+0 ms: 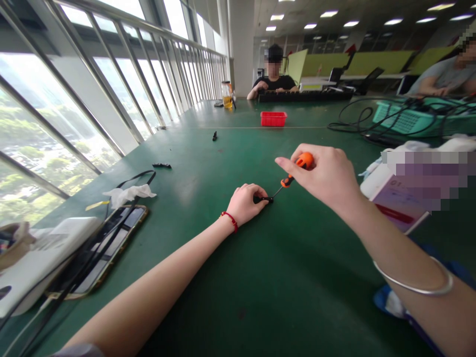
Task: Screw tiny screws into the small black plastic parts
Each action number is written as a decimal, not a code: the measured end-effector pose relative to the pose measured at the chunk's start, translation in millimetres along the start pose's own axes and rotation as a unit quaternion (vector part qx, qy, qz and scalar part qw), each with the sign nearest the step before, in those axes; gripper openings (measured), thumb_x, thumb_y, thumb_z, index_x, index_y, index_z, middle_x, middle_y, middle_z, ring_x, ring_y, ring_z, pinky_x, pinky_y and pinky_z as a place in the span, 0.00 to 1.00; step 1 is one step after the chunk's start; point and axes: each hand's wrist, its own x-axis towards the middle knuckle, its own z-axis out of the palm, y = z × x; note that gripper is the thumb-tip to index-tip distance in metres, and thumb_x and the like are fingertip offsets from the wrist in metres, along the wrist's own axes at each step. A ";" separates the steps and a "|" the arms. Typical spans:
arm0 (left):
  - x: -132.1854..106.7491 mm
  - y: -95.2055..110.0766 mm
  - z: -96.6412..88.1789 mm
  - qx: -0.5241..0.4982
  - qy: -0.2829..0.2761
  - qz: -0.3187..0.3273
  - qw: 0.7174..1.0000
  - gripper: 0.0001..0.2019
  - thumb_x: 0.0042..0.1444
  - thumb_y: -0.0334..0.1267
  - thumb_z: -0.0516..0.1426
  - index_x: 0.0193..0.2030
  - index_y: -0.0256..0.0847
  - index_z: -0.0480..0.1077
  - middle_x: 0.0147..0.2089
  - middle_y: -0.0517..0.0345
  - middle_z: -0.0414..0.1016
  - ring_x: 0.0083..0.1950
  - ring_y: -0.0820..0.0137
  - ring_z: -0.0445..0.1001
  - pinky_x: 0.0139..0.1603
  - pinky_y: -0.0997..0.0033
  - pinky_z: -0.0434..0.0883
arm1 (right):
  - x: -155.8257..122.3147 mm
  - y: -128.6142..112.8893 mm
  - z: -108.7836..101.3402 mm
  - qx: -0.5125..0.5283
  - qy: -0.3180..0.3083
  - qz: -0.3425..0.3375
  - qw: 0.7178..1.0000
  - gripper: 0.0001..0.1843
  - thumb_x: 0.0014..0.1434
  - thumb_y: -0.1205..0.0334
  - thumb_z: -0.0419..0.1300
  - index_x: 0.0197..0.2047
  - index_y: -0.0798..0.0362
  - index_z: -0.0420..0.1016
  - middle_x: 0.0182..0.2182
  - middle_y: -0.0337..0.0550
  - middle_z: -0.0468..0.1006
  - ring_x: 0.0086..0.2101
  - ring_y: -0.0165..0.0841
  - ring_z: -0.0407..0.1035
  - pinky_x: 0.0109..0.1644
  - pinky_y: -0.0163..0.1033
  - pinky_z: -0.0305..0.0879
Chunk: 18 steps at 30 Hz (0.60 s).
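Observation:
My left hand (245, 202) rests on the green table (260, 277), its fingers curled round a small black part (263, 199) that it pins to the surface. My right hand (327, 176) grips the orange handle of a small screwdriver (293, 174). The screwdriver slants down to the left and its thin tip meets the black part at my left fingertips. A red cord circles my left wrist and a silver bangle my right forearm.
A phone (107, 243), a crumpled tissue (128, 194), black cables and a white device lie at left. Small black parts (161, 165) dot the table. Farther off stand a red tray (273, 119) and a jar (226, 95). Two other people sit at the back. Boxes and cables sit right.

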 end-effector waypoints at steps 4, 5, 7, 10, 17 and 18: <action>-0.1 0.1 -0.2 -0.001 -0.001 -0.001 1.000 0.04 0.49 0.36 0.58 0.33 0.40 0.72 0.36 0.58 0.76 0.41 0.67 0.71 0.43 0.67 0.68 | -0.3 -1.7 -0.7 -0.004 -0.003 0.002 1.000 0.08 0.50 0.53 0.58 0.29 0.49 0.69 0.18 0.36 0.68 0.20 0.30 0.59 0.24 0.35 0.48; -0.1 0.0 -0.1 -0.001 -0.002 -0.002 1.000 0.04 0.49 0.36 0.58 0.33 0.40 0.72 0.36 0.57 0.76 0.41 0.66 0.71 0.43 0.67 0.68 | -0.3 -2.4 -1.5 -0.002 -0.013 0.001 1.000 0.09 0.49 0.54 0.58 0.32 0.48 0.69 0.18 0.35 0.69 0.20 0.29 0.59 0.25 0.35 0.48; 0.1 -0.1 0.0 0.001 -0.003 -0.003 1.000 0.04 0.49 0.36 0.58 0.33 0.40 0.72 0.36 0.58 0.76 0.41 0.66 0.71 0.43 0.67 0.68 | -0.3 -3.6 -3.0 -0.007 -0.028 0.006 1.000 0.11 0.48 0.53 0.58 0.34 0.48 0.69 0.18 0.34 0.68 0.20 0.30 0.60 0.25 0.34 0.49; 0.3 -0.2 0.1 0.002 -0.004 -0.002 1.000 0.04 0.49 0.36 0.58 0.33 0.40 0.72 0.36 0.58 0.76 0.41 0.67 0.71 0.43 0.67 0.68 | 0.0 -3.7 -3.5 -0.029 -0.030 0.031 0.999 0.13 0.52 0.48 0.55 0.27 0.49 0.68 0.17 0.36 0.67 0.21 0.31 0.61 0.25 0.34 0.48; 0.0 0.6 0.4 -0.005 0.000 -0.005 1.000 0.04 0.49 0.35 0.58 0.32 0.40 0.72 0.36 0.58 0.76 0.41 0.67 0.71 0.43 0.67 0.68 | -0.4 -3.3 -1.7 0.031 -0.034 0.018 0.999 0.13 0.48 0.55 0.58 0.37 0.49 0.67 0.23 0.36 0.71 0.22 0.30 0.61 0.26 0.34 0.51; 0.0 0.5 0.5 -0.006 0.001 -0.004 1.000 0.04 0.49 0.35 0.58 0.32 0.40 0.72 0.36 0.58 0.76 0.41 0.67 0.71 0.43 0.67 0.68 | -0.7 -3.4 -1.0 0.030 -0.035 0.021 0.999 0.12 0.48 0.53 0.58 0.35 0.49 0.68 0.22 0.36 0.71 0.22 0.30 0.61 0.25 0.35 0.51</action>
